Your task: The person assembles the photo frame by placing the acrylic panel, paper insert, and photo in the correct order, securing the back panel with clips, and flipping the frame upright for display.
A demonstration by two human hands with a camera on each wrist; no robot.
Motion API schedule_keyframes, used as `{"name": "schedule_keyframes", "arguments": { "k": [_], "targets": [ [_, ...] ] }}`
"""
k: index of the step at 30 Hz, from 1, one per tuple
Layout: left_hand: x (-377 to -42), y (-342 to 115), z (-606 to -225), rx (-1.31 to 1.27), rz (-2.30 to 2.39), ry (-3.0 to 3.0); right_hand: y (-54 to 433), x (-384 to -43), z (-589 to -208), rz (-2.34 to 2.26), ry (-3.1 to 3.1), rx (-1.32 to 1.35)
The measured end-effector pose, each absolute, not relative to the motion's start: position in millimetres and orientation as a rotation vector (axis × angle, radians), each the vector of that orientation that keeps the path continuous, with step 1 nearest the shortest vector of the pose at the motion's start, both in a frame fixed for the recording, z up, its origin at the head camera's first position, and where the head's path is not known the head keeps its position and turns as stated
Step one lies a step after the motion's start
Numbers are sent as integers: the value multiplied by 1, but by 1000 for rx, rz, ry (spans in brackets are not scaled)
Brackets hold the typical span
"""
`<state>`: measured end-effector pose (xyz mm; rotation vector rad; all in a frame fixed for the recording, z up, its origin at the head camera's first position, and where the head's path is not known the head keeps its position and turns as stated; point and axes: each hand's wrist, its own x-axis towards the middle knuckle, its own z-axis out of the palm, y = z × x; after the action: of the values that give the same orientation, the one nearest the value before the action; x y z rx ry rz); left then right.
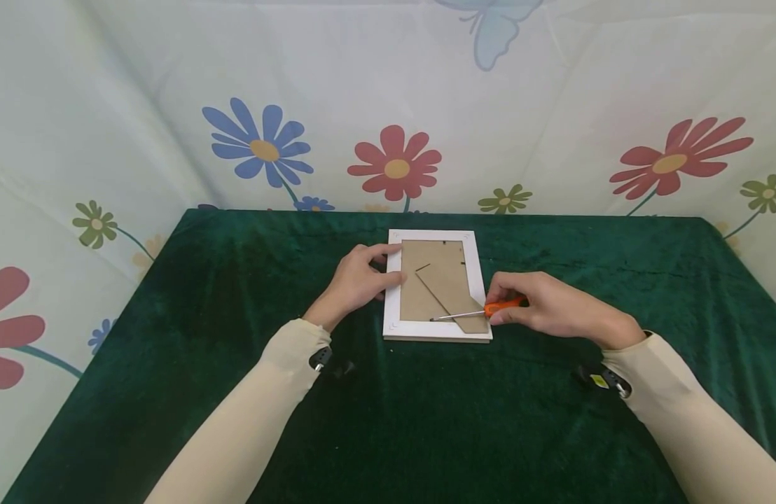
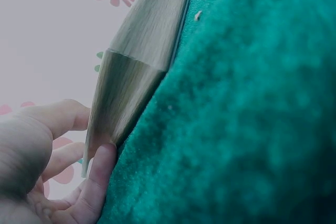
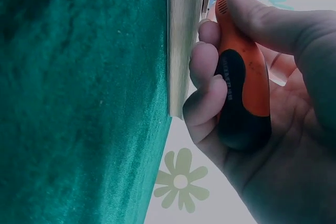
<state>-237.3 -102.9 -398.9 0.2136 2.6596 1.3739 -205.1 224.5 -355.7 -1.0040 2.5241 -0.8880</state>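
A white picture frame lies face down, its brown backing board up. A slanting brown flap on the board overlaps the lower right rim. My left hand holds the frame's left side, thumb and fingers about its edge; the left wrist view shows the frame's wooden side between them. Curled round the orange and black handle of a screwdriver is my right hand, at the frame's right edge. The metal shaft points left across the flap, its tip over the lower part of the board.
Small dark tabs show along the board's top and right edges. Dark green velvet cloth covers the table. Behind it hangs a white curtain printed with flowers. Each sleeve cuff carries a small black device.
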Motion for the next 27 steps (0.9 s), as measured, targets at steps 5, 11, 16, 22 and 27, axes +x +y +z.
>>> {"name": "schedule_keyframes", "arguments": {
  "k": [5, 11, 16, 22, 27],
  "targets": [
    [-239, -103, -399, 220, 1369, 2663, 225, -205, -357, -886, 2527, -1002],
    [-237, -102, -398, 226, 1368, 2666, 225, -205, -358, -880, 2520, -1009],
    [-236, -102, -398, 227, 1376, 2658, 224, -204, -356, -863, 2525, -1054],
    [-236, -103, -398, 222, 1384, 2653, 221, -204, -354, -834, 2525, -1084],
    [-237, -103, -398, 228, 1389, 2651, 220, -203, -352, -814, 2512, -1061]
  ]
}}
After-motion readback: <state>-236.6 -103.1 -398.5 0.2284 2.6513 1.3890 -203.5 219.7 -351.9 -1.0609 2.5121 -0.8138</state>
